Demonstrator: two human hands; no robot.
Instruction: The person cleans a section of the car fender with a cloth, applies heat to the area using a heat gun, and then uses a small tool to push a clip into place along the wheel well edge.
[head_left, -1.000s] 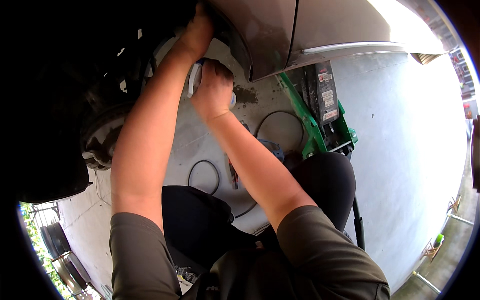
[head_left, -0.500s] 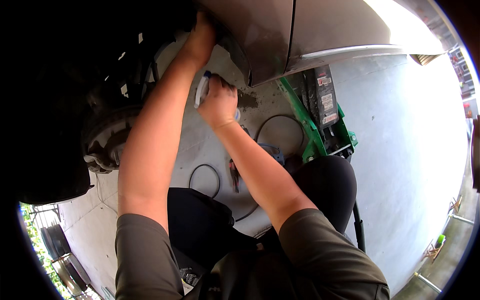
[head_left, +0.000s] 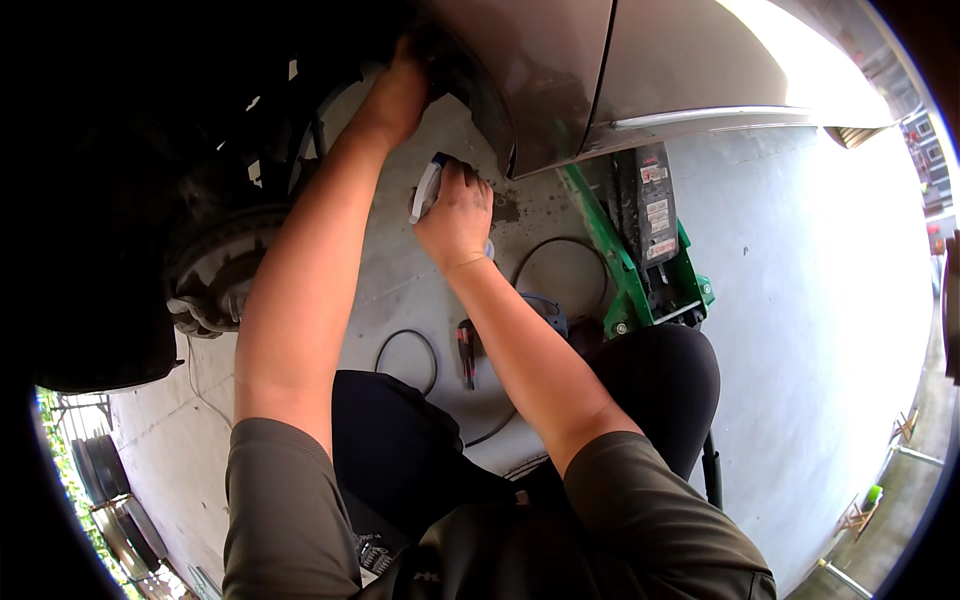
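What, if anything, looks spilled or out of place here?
A dark patch with scattered specks marks the pale floor, just right of the right hand. It looks like a spill because the surrounding concrete is lighter; what it is, I cannot tell.

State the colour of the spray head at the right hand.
The spray head is mostly white with a blue end; the head view shows it best.
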